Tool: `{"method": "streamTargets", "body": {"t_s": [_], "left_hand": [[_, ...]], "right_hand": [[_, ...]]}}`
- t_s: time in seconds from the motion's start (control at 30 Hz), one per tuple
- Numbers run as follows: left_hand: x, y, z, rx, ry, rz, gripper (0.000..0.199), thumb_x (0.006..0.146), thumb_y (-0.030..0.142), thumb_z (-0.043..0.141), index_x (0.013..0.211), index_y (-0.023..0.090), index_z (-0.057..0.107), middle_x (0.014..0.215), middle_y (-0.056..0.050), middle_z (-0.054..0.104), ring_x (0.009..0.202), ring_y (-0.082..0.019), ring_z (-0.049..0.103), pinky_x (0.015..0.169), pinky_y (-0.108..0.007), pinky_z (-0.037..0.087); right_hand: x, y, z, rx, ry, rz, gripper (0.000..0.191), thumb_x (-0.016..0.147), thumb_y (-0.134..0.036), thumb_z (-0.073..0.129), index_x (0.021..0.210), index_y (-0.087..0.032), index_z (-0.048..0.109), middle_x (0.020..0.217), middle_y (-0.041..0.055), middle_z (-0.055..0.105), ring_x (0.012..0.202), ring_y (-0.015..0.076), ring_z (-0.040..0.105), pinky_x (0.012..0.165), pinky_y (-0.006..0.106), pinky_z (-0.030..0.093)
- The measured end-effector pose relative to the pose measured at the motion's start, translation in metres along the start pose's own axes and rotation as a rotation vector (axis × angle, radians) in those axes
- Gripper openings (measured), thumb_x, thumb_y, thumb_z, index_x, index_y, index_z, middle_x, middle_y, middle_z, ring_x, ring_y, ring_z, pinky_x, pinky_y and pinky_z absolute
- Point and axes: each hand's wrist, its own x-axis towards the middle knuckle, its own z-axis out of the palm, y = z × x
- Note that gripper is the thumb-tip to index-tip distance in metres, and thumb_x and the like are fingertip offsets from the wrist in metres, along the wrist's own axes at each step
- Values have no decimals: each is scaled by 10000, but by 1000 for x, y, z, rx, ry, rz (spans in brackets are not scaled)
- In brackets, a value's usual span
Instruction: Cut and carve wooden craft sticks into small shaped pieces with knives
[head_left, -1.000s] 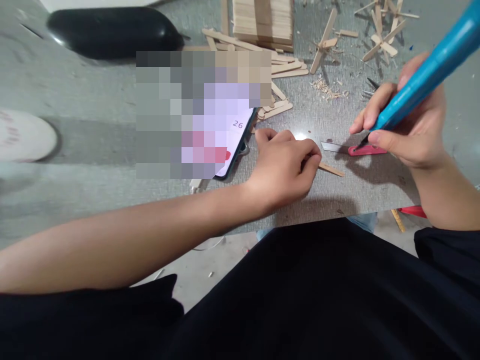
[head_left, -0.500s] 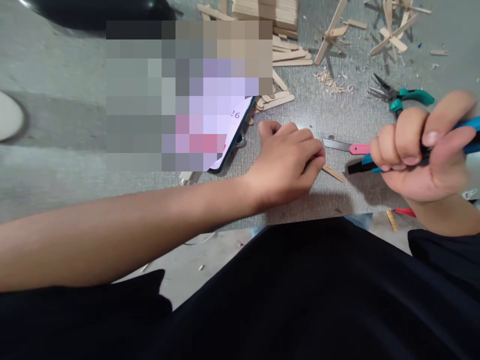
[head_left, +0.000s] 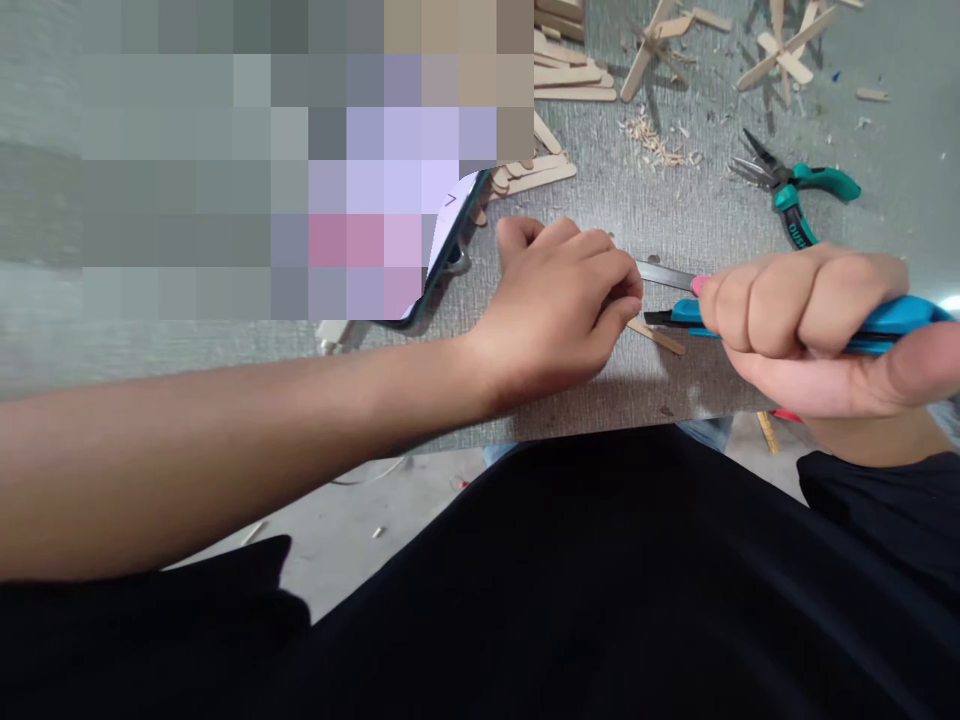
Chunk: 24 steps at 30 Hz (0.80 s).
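Note:
My left hand (head_left: 566, 300) rests on the table with its fingers closed on a wooden craft stick (head_left: 660, 337). One end of the stick sticks out to the right; the rest is hidden under the fingers. My right hand (head_left: 817, 310) is wrapped around a blue utility knife (head_left: 896, 325), its thumb stretched along the handle. The knife's dark tip points left, just above the stick and apart from my left fingers. Behind it lies a knife with a pink handle and a bare blade (head_left: 667, 276), its handle mostly covered by my right hand.
Green-handled pliers (head_left: 787, 185) lie beyond my right hand. Wood shavings (head_left: 656, 140), loose craft sticks (head_left: 574, 78) and star-shaped stick assemblies (head_left: 784, 55) are at the back. A phone (head_left: 442, 265), partly blurred out, lies left of my left hand. The table's front edge (head_left: 570, 432) is close to my body.
My right hand has moved left and lowered, bringing the utility knife's tip close to the craft stick, and its thumb has stretched out. My left hand keeps its hold. The view has shifted slightly.

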Motion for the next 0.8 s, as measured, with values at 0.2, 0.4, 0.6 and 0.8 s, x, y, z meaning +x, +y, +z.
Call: {"method": "streamTargets", "body": {"t_s": [0.2,0.4,0.6,0.8], "left_hand": [[1,1,1,-10,2,2,127,983,298,678,885,272,756,953,-83,749,1152,-393,670,1119,-647,403],[1,0,2,17,-12,-8,133,1003,315,668,899,281,742,975,-81,742,1191,-407,670,1134,-645,388],[2,1,0,79,-47,-7,139,1039,305,640,948,274,740,1020,-86,754,1211,-404,661,1131,-652,385],[0,4,-3,141,-60,14,264,1120,318,544,1024,247,779,1105,-101,794,1228,-392,668,1112,-678,412]], "right_hand": [[-3,5,2,6,-21,-32,693,1211,-657,499,690,-235,322,611,-51,340,538,127,305,620,357,344],[-2,14,1,-25,-79,-78,682,1227,-652,452,699,-244,314,615,-58,367,531,122,318,605,344,333],[2,13,4,40,-45,-176,698,1219,-620,506,680,-225,306,605,-76,355,512,87,296,578,310,308],[-5,15,12,10,14,-155,688,1240,-586,468,687,-225,274,644,-72,328,570,76,291,622,306,279]]}}
